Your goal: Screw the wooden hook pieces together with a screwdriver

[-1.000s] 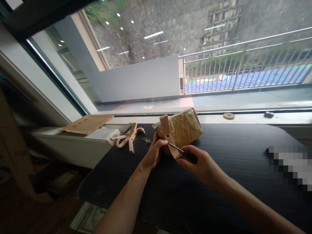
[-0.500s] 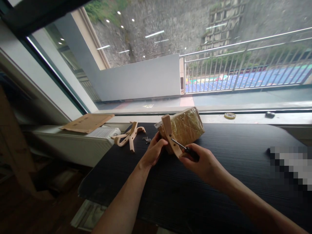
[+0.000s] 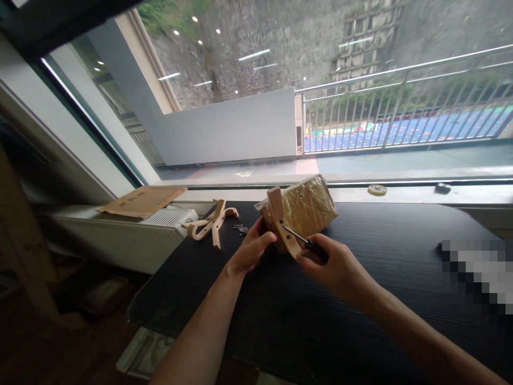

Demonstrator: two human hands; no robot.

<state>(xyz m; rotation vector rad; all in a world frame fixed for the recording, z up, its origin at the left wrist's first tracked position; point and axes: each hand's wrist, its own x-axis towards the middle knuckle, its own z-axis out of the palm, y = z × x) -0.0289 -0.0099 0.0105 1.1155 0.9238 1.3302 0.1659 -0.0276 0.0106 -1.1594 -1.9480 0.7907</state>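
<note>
In front of the taped package, my left hand (image 3: 256,245) is closed on the left side of a curved wooden piece (image 3: 277,214), pale and drilled with holes. Some of its fingers are hidden behind the wood. My right hand (image 3: 331,260) grips a screwdriver (image 3: 295,235) by its dark handle, and its metal shaft points left to a hole in the wood. Whether the tip sits inside the hole is too small to tell. Several similar curved wooden pieces (image 3: 218,223) lie to the left, beside a small heap of screws (image 3: 241,229).
The package (image 3: 310,206), wrapped in shiny brown tape, rests on the black table (image 3: 385,256). A tape roll (image 3: 377,190) and a small dark object (image 3: 443,187) lie on the windowsill. Brown cardboard (image 3: 140,200) covers part of a white radiator (image 3: 168,216) at left.
Both hands, the wooden piece and the screwdriver stay almost where they were, with only a slight shift. The view has moved a little.
</note>
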